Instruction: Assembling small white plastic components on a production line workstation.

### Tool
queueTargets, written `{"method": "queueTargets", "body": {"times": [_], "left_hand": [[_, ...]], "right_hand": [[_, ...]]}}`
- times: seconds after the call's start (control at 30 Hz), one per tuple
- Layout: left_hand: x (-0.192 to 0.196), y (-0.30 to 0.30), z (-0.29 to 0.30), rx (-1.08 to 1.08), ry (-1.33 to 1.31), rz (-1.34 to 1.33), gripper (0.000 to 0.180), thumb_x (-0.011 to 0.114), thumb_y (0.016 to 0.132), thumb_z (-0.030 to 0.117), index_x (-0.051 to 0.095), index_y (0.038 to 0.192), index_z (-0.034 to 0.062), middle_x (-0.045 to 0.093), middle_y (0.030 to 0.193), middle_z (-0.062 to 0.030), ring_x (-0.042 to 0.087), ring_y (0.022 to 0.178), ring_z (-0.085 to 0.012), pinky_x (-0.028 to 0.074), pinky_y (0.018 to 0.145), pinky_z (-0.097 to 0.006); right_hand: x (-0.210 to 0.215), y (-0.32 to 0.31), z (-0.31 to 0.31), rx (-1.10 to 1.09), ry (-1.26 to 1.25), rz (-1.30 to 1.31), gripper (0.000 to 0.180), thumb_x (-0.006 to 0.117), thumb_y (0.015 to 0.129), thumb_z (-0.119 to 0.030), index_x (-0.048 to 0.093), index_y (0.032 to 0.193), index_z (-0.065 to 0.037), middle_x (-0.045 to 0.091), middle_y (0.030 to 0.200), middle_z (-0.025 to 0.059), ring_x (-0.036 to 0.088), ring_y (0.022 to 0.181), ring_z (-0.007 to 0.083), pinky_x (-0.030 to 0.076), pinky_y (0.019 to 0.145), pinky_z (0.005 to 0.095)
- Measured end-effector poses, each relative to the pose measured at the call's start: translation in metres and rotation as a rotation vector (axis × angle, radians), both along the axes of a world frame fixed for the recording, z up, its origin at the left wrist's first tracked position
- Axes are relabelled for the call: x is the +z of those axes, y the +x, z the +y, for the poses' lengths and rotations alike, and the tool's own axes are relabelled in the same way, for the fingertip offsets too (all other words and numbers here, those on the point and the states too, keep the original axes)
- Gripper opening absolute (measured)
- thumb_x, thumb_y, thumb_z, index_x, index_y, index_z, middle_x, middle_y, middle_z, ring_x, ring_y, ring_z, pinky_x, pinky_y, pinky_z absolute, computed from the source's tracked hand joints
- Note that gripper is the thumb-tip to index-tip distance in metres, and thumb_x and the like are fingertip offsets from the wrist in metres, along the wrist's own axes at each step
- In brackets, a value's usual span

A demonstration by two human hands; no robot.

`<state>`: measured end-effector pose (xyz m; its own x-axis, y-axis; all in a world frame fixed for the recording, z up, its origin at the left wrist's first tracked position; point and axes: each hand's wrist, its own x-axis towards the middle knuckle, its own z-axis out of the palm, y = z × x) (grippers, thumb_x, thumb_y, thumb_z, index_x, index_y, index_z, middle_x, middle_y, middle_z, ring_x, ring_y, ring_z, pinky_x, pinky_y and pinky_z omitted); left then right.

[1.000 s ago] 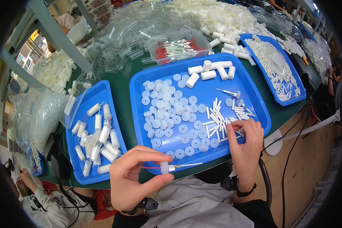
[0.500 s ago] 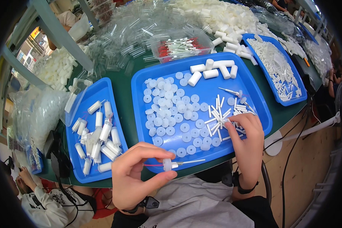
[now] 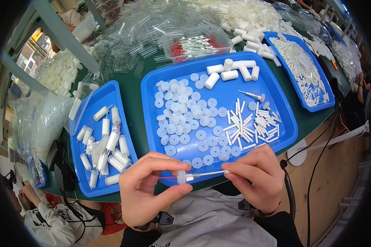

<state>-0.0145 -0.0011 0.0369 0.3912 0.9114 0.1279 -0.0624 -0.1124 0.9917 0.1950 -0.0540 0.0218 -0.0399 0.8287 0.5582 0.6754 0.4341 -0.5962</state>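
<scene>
My left hand [image 3: 150, 191] pinches a translucent white disc [image 3: 181, 177] between thumb and fingertips. A pink wire leaves the disc on the left, and a thin pale rod [image 3: 210, 174] runs out of it to the right. At that rod's far tip, my right hand [image 3: 257, 179] is closed on a small white stick [image 3: 226, 171], mostly hidden by the fingers. Both hands are above the near edge of a large blue tray [image 3: 147, 111]. In it lie translucent discs [image 3: 200, 134], short white sticks [image 3: 268, 123], thick white cylinders [image 3: 229, 75] and wired disc pieces [image 3: 251, 95].
Left, a blue tray [image 3: 76, 164] holds white cylinders with wires. Right, another blue tray [image 3: 325, 105] is full of small white sticks. A clear box [image 3: 169, 43] with red-and-white pieces stands behind, near heaped clear tubes [image 3: 127, 37]. A person [image 3: 49, 216] sits at lower left.
My right hand has come from the pile of white sticks down to the rod's tip, bringing a stick. My left hand has stayed nearly still with the disc.
</scene>
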Motion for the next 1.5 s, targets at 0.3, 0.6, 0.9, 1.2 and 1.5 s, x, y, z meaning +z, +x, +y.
{"method": "queueTargets", "body": {"times": [0.3,0.6,0.9,1.2,1.5], "left_hand": [[-0.002,0.002,-0.001,-0.035,0.017,0.000,0.037,0.077,0.063,-0.011,0.066,0.098,-0.0036,0.064,0.098,-0.0148,0.063,0.088,-0.0187,0.051,0.076,-0.027],[-0.001,0.007,0.000,-0.092,0.041,0.050,0.038,0.078,0.060,-0.009,0.063,0.095,-0.0076,0.062,0.092,-0.0186,0.064,0.086,-0.0251,0.052,0.077,-0.034],[0.000,0.006,-0.001,-0.097,0.014,0.066,0.036,0.077,0.064,-0.010,0.066,0.098,-0.0031,0.065,0.099,-0.0148,0.063,0.090,-0.0192,0.050,0.079,-0.028],[0.001,0.005,-0.004,-0.097,-0.023,0.048,0.036,0.076,0.065,-0.010,0.066,0.099,-0.0032,0.065,0.098,-0.0145,0.062,0.090,-0.0187,0.050,0.079,-0.028],[0.000,0.006,-0.004,-0.109,-0.043,0.011,0.036,0.076,0.065,-0.010,0.066,0.099,-0.0030,0.064,0.099,-0.0137,0.062,0.090,-0.0179,0.049,0.080,-0.028]], "right_hand": [[0.000,-0.002,-0.001,-0.033,0.011,-0.039,0.030,0.078,0.061,-0.002,0.071,0.090,-0.007,0.059,0.076,0.0001,0.049,0.070,0.0187,0.040,0.058,0.0276],[-0.002,-0.008,0.000,0.036,0.072,-0.013,0.032,0.078,0.059,-0.001,0.071,0.091,-0.006,0.060,0.078,-0.0008,0.048,0.071,0.0173,0.040,0.059,0.0269],[-0.005,-0.012,0.001,0.055,0.089,0.027,0.031,0.077,0.059,-0.002,0.071,0.089,-0.006,0.060,0.078,-0.0006,0.048,0.068,0.0167,0.039,0.058,0.0267],[-0.006,-0.017,-0.002,0.018,0.123,0.015,0.033,0.078,0.057,-0.003,0.072,0.089,-0.007,0.059,0.076,-0.0026,0.047,0.067,0.0159,0.039,0.056,0.0253],[-0.009,-0.018,-0.002,0.033,0.149,0.058,0.033,0.079,0.058,-0.004,0.072,0.090,-0.006,0.061,0.077,-0.0015,0.054,0.069,0.0147,0.040,0.056,0.0248]]}}
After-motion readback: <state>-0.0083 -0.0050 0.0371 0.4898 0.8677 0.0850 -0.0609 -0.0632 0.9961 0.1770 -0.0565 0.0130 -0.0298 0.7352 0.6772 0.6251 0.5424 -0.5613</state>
